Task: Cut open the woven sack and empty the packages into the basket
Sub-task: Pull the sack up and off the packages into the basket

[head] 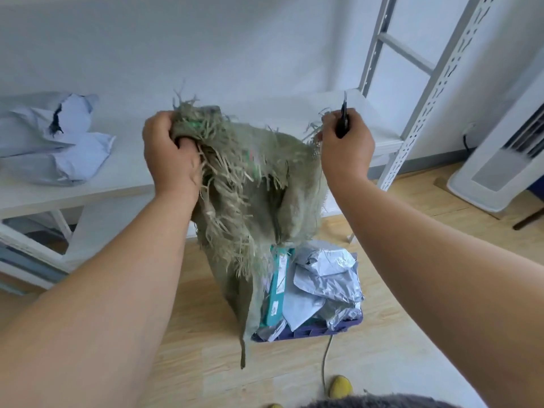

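**Sack held up over the filled basket**

Both bare forearms are reaching up and forward from the bottom corners of the view. Left hand [172,151] is gripping a bunched, frayed corner of the green woven sack [250,184], its fingers curling tightly into the fabric. Right hand [346,142] is clutching the opposite frayed edge of the sack and, in the same fist, a thin dark cutting tool [343,119] whose tip is sticking upward; the fingers are wrapping closed around both.

Between the hands the sack is hanging limp, with loose fibres trailing all along its torn edge, and its lower part is draping down onto the left side of the blue basket [321,331] standing on the wooden floor [382,334]. Grey mailer packages [326,281] and a teal box [278,287] are lying piled in the basket, just beside the sack's hanging cloth.

Behind, two more grey mailer bags [56,142] are resting on a white shelf [123,172], well apart from the basket. A white slotted rack upright [441,81] is rising on the right, and a yellow shoe [341,387] is showing near the bottom edge.
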The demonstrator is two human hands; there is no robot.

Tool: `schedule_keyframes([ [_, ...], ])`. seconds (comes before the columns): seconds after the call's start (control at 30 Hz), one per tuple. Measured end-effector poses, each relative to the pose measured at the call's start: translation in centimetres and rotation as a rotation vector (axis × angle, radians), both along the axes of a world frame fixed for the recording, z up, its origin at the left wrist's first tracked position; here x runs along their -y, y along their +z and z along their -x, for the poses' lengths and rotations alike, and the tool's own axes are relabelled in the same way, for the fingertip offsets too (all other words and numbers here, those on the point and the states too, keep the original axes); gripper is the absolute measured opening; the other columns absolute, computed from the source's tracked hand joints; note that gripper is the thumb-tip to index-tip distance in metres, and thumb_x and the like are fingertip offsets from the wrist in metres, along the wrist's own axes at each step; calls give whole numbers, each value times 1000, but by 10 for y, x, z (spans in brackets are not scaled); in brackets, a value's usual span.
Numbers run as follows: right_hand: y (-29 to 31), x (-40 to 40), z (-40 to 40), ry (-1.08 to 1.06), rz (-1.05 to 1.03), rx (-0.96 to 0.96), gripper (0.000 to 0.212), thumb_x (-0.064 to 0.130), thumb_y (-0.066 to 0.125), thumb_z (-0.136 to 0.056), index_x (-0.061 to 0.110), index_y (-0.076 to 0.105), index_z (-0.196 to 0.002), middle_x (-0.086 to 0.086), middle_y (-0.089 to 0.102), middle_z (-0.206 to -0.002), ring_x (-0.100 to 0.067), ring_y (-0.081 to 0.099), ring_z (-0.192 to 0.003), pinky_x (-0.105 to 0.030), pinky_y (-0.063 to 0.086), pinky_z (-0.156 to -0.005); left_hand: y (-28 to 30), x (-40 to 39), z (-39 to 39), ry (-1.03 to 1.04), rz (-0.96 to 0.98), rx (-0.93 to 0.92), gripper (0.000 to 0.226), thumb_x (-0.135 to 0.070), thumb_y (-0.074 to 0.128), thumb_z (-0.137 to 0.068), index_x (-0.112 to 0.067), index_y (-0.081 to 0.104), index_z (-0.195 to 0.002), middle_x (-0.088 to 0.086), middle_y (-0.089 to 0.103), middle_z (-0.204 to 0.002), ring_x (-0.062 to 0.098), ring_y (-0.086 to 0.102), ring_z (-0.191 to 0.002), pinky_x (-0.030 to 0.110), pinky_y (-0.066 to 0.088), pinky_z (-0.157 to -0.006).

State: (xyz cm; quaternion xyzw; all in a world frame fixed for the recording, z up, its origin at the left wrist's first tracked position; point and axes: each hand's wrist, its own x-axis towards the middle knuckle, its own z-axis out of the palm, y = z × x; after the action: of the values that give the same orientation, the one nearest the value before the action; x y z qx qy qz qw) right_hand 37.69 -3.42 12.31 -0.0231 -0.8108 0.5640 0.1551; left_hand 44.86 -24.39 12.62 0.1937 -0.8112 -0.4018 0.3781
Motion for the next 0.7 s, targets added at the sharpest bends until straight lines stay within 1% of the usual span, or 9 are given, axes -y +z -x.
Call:
schedule_keyframes([
  [0.07, 5, 1, 1, 9, 8, -24, 18, 30, 48, -94, 18, 60, -89, 1, 69, -78, -18, 63, -74, -34, 52, -68, 9, -2, -2, -15, 1, -47, 43, 0, 39, -73, -7, 62, -109, 11, 57, -111, 20, 54, -104, 24, 42, -91],
  [0.13, 9, 1, 4, -14, 39, -44, 16, 29, 47, -95, 23, 56, -83, 8, 63, -71, -6, 56, -64, -22, 45, -61, 19, -4, 1, 0, -57, -149, 42, 0, 36, -70, -9, 62, -101, 11, 59, -103, 16, 53, -94, 24, 43, -84],
  [0.2, 11, 3, 5, -18, 58, -52, 16, 27, 48, -94, 25, 55, -79, 11, 53, -63, -1, 48, -56, -18, 39, -57, 32, -8, 5, 11, -112, -252, 39, -1, 35, -68, -6, 60, -97, 8, 57, -95, 15, 49, -87, 25, 42, -77],
  [0.3, 6, 5, 5, 34, 38, 0, 13, 22, 47, -93, 20, 58, -86, 11, 52, -65, -6, 46, -59, -24, 40, -59, 34, -11, 7, -23, -69, -203, 41, -2, 35, -67, -2, 60, -98, 10, 60, -98, 15, 51, -89, 25, 42, -77],
  [0.37, 3, 3, 6, 5, 60, 8, 13, 26, 47, -95, 21, 53, -85, 13, 51, -66, -2, 46, -59, -18, 37, -55, 29, -9, 5, 7, -111, -238, 41, -1, 34, -66, -2, 60, -97, 10, 58, -96, 14, 49, -88, 23, 41, -77],
  [0.43, -1, 2, 6, -6, 74, 1, 14, 29, 47, -96, 23, 52, -85, 13, 53, -68, -3, 48, -61, -14, 36, -54, 28, -9, 4, -43, -128, -217, 39, 0, 36, -68, -7, 61, -97, 8, 58, -97, 14, 51, -88, 25, 43, -79],
  [0.5, -6, 2, 6, 3, 75, 6, 14, 30, 47, -96, 22, 55, -87, 12, 56, -71, -7, 52, -67, -18, 40, -59, 29, -14, 3, -104, -78, -113, 37, 2, 38, -72, -14, 62, -96, 6, 62, -99, 13, 53, -90, 22, 44, -79],
  [0.6, -6, 3, 7, -5, 109, -2, 19, 31, 47, -96, 17, 60, -94, 13, 57, -74, -7, 53, -70, -17, 41, -61, 37, -18, 3, -70, -93, -204, 36, 2, 35, -72, -25, 54, -86, 2, 59, -96, 10, 51, -86, 19, 42, -76],
  [0.7, -9, 4, 8, 37, 90, 21, 16, 31, 48, -96, 20, 60, -94, 13, 55, -73, -11, 55, -75, -18, 39, -62, 36, -15, 5, -116, -12, -86, 41, 0, 37, -72, -18, 62, -98, 6, 62, -104, 17, 56, -96, 23, 44, -83],
])
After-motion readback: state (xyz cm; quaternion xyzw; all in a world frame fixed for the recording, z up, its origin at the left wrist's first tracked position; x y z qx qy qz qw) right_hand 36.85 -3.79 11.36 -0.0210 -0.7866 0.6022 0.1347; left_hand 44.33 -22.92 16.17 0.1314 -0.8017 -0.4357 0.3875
